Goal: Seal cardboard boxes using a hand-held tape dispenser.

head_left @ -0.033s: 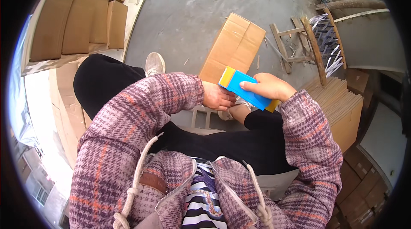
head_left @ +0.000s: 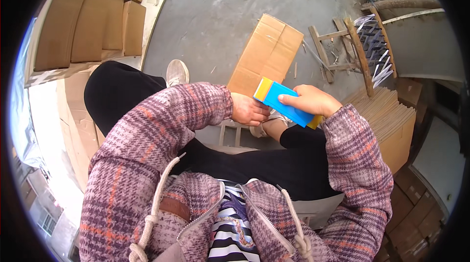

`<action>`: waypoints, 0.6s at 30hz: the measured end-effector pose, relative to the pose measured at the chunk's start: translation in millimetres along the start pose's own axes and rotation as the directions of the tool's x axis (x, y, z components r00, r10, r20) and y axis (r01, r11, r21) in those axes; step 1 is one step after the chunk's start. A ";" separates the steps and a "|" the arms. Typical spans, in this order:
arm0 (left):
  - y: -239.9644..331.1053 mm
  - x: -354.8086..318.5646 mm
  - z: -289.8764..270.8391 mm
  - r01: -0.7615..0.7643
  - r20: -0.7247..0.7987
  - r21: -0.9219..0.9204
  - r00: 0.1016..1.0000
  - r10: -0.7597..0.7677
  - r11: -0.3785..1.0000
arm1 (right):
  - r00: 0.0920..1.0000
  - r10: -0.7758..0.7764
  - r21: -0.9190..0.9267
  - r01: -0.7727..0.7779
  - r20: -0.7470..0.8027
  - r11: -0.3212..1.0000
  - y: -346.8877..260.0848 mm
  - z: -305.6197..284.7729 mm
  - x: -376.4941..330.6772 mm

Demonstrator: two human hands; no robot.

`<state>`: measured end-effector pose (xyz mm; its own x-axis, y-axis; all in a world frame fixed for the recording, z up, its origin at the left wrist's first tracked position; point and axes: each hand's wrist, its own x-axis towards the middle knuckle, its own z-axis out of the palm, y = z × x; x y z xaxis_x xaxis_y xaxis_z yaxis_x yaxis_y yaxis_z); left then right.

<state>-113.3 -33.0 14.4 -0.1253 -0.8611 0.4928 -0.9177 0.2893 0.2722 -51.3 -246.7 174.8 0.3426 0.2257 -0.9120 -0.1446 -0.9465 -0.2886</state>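
Observation:
My right hand (head_left: 316, 101) grips a flat, blue, box-like object (head_left: 288, 104) with yellow ends, its thumb lying on the broad blue face. One yellow end points up and left, close to my left hand (head_left: 248, 109). That left hand has its back showing and its fingers reaching right, slightly bent; nothing shows in it, though its palm is hidden. Beyond both hands a closed brown cardboard box (head_left: 267, 51) lies on the floor, partly covered by the blue object.
Brown cartons (head_left: 81, 22) are stacked at the left. A wooden chair frame (head_left: 360, 54) with woven strips lies at the right, near a stack of flat cardboard (head_left: 394, 125). Small scraps lie on the grey floor (head_left: 205, 12). My legs are bent beneath my arms.
My right hand has shifted slightly right with the blue object, so its yellow end is a little farther from my left hand. The left hand has barely moved.

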 end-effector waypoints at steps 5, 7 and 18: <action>-2.9 3.3 -4.2 -0.009 -0.022 -0.064 1.000 0.007 0.998 | 0.999 -0.003 0.047 0.005 -0.048 0.999 37.4 12.1 -18.8; -4.2 4.7 -7.0 -0.016 0.023 -0.066 1.000 0.018 0.998 | 0.996 -0.018 0.028 0.020 -0.084 0.999 45.3 15.6 -16.1; 10.6 1.8 -40.6 0.660 0.053 0.208 0.729 -0.682 0.722 | 0.997 -0.050 0.058 0.054 -0.061 0.997 53.0 14.9 -7.9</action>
<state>-108.0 -14.6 51.8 0.5150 -0.8473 0.1302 -0.8234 -0.4467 0.3499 -75.5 -295.3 162.4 0.4058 0.2586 -0.8766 -0.1799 -0.9178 -0.3540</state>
